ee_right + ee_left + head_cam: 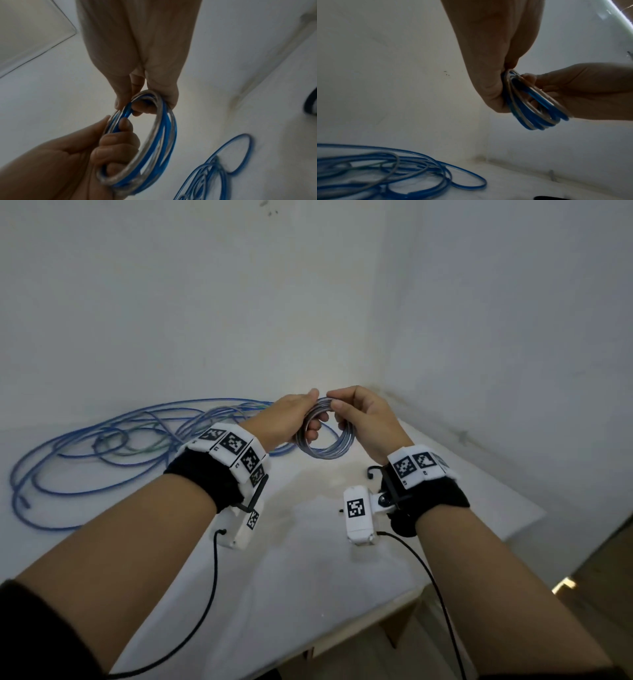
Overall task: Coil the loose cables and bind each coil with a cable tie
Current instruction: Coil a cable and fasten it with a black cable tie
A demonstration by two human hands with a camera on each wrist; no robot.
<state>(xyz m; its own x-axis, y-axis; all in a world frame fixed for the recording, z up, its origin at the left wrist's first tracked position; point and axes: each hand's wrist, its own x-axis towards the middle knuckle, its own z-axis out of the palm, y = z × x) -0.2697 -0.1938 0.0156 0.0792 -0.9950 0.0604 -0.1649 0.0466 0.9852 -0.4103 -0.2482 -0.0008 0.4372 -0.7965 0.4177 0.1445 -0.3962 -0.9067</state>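
A small coil (323,440) of blue and clear cable is held up over the white table (308,570), near the wall corner. My left hand (310,414) grips its left side, fingers curled through the ring and thumb on top. My right hand (337,412) pinches the coil's top right between thumb and fingertips. The left wrist view shows the coil (537,108) edge-on between both hands. In the right wrist view the coil (159,135) opens as a ring with the left hand's fingers (120,142) inside it. No cable tie shows in any view.
A tangle of loose blue cables (102,446) sprawls over the left of the table, also seen as the tangle (385,169) and a loop (223,162). White walls meet in a corner behind the hands. The table's front edge (376,614) runs diagonally at the lower right.
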